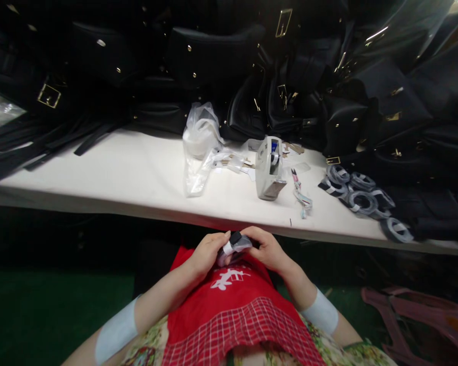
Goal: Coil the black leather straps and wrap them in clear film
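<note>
Over my lap, just below the table's front edge, a coiled black strap (235, 244) in clear plastic with a white band is between my hands. My left hand (209, 250) grips its left side, thumb on top near the white band. On the right side, my right hand (266, 247) pinches the coil with thumb and bent fingers. Parts of the coil are hidden by the fingers. Similar wrapped strap coils (362, 202) lie in a cluster at the table's right.
A white table (137, 173) bears a tape dispenser (266, 175), snips (299, 190) and a clear plastic bag (201, 147). Loose black straps (68, 134) lie at left. Black bags (248, 107) with gold hardware are piled behind. A pink stool (416, 315) stands at lower right.
</note>
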`<state>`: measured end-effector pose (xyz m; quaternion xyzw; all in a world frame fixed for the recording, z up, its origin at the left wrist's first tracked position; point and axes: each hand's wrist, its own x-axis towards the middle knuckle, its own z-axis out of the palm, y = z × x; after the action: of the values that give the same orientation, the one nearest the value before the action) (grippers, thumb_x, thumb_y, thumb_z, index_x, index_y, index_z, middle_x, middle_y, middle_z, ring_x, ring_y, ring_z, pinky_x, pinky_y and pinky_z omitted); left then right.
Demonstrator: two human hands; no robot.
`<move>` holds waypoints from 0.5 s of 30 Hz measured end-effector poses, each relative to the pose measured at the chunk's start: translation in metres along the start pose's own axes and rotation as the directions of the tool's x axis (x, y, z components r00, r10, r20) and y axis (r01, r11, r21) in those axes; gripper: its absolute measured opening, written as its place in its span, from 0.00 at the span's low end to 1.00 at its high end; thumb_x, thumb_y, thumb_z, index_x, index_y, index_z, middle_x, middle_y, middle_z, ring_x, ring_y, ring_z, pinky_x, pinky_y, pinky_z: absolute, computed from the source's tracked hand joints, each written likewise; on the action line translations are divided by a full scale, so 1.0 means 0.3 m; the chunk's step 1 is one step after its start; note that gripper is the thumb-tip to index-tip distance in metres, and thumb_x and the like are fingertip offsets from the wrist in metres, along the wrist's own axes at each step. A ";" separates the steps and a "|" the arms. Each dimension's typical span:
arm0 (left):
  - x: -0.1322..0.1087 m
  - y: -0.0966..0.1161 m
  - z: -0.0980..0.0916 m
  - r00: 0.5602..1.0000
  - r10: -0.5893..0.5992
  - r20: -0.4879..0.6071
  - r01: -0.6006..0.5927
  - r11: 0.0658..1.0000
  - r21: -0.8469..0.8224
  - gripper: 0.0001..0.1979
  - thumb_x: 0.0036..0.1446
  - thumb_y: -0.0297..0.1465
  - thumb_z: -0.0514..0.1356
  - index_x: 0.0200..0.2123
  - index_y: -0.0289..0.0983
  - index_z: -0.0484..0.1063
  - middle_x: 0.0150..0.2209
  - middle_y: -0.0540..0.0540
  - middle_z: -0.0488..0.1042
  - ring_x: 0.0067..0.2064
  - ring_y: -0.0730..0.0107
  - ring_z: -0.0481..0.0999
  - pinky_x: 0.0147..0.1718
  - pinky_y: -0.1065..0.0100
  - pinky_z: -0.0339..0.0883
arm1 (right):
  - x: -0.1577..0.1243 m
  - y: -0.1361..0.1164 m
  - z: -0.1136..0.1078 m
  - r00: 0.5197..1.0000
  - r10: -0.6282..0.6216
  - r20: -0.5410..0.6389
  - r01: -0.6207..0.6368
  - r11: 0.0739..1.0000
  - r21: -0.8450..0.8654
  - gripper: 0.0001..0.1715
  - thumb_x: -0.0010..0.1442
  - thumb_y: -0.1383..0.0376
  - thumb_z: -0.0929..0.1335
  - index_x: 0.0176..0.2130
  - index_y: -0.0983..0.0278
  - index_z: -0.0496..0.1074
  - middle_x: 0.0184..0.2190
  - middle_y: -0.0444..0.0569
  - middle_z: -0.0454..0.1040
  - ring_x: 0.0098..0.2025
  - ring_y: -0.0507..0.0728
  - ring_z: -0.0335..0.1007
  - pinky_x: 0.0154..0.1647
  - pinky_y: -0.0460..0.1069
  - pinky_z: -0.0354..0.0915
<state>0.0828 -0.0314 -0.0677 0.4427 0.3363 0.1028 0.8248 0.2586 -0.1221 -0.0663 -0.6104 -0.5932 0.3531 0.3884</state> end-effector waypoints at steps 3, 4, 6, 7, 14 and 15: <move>-0.003 0.009 0.005 1.000 -0.017 -0.026 0.016 1.000 -0.003 0.27 0.55 0.51 0.57 0.17 0.34 0.69 0.13 0.49 0.66 0.16 0.76 0.59 0.19 0.72 0.51 | 0.003 -0.001 -0.003 1.000 -0.010 0.014 0.010 1.000 0.016 0.15 0.55 0.72 0.70 0.44 0.61 0.75 0.40 0.47 0.78 0.42 0.55 0.73 0.46 0.49 0.68; -0.003 0.011 0.005 0.999 -0.023 -0.035 0.023 1.000 -0.009 0.27 0.54 0.50 0.57 0.17 0.34 0.69 0.13 0.50 0.66 0.16 0.76 0.59 0.19 0.72 0.50 | 0.005 -0.002 -0.003 1.000 -0.013 0.021 0.013 1.000 0.022 0.15 0.55 0.72 0.70 0.44 0.61 0.75 0.40 0.47 0.78 0.42 0.55 0.73 0.46 0.49 0.68; -0.001 0.011 0.002 0.997 -0.044 -0.060 0.043 0.999 -0.021 0.26 0.54 0.50 0.57 0.16 0.34 0.69 0.12 0.50 0.65 0.16 0.76 0.59 0.18 0.71 0.50 | 0.007 -0.006 -0.002 0.999 -0.008 0.031 0.007 1.000 0.027 0.16 0.55 0.72 0.70 0.44 0.61 0.76 0.41 0.47 0.78 0.42 0.55 0.73 0.46 0.49 0.67; 0.000 0.010 0.001 0.996 -0.060 -0.071 0.059 0.998 -0.024 0.26 0.54 0.50 0.57 0.16 0.34 0.68 0.11 0.50 0.64 0.15 0.76 0.58 0.18 0.71 0.49 | 0.007 -0.010 0.000 0.999 0.002 0.033 -0.002 1.000 0.029 0.16 0.55 0.72 0.70 0.45 0.61 0.76 0.41 0.47 0.78 0.42 0.55 0.74 0.46 0.49 0.67; 0.010 -0.008 -0.013 0.977 -0.210 -0.030 0.211 0.977 0.040 0.27 0.46 0.55 0.62 0.18 0.34 0.72 0.13 0.48 0.67 0.16 0.74 0.61 0.16 0.72 0.55 | -0.028 -0.029 0.005 0.995 0.081 0.052 -0.081 0.997 0.000 0.15 0.51 0.67 0.73 0.42 0.62 0.77 0.36 0.46 0.78 0.35 0.53 0.73 0.38 0.45 0.67; 0.021 -0.010 -0.025 0.982 -0.183 -0.054 0.187 0.980 0.072 0.26 0.44 0.55 0.63 0.20 0.35 0.74 0.17 0.46 0.72 0.19 0.70 0.67 0.19 0.70 0.61 | -0.032 -0.026 -0.004 0.994 0.098 0.055 -0.098 0.995 -0.006 0.15 0.50 0.66 0.74 0.41 0.62 0.77 0.33 0.45 0.77 0.32 0.52 0.71 0.34 0.44 0.66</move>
<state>0.0822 -0.0252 -0.0758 0.4384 0.3990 0.0232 0.8050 0.2556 -0.1318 -0.0590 -0.6294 -0.5736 0.3877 0.3530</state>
